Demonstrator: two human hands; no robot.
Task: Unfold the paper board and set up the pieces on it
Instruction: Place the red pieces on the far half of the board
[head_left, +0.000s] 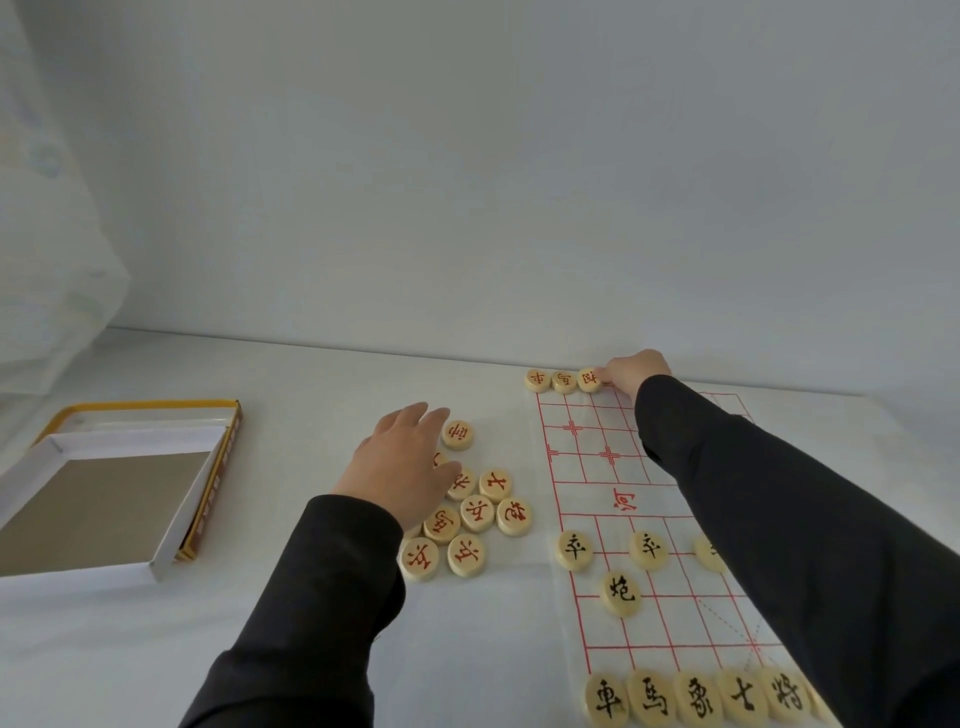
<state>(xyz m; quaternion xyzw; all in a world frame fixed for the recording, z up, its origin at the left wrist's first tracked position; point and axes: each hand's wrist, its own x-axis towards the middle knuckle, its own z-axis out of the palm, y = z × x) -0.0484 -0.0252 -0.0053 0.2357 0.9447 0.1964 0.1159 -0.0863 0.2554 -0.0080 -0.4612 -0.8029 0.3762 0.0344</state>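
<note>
1. On the white table (208, 623), as the head camera sees it, the paper board (582, 499) lies unfolded at the right. Its red grid runs from the near edge of the frame toward the pale wall (467, 156).
2. At the board's near end, the black row (698, 699) of five pieces stands side by side along the closest line. A black cannon (621, 592) sits further in. Beyond it three black soldiers (649, 550) share one line, the rightmost partly hidden by the dark right sleeve (779, 519).
3. At the far end, the red row (563, 381) of three pieces stands at the board's far left corner, each piece touching the next.
4. The right hand (634, 371) reaches across the board to that row, its fingers curled downward and its fingertips against the row's third piece. Whether it grips that piece or another under the palm cannot be told.
5. The left hand (405, 462) is wide, fingers straight and spread, palm down over the loose red pieces (477, 513). These lie in a cluster on the table just left of the board, and the hand hides a few of them.
6. At the far left an open box tray (130, 434), white-walled with a grey floor, lies partly over a yellow-edged lid (215, 478), well apart from the pieces.
</note>
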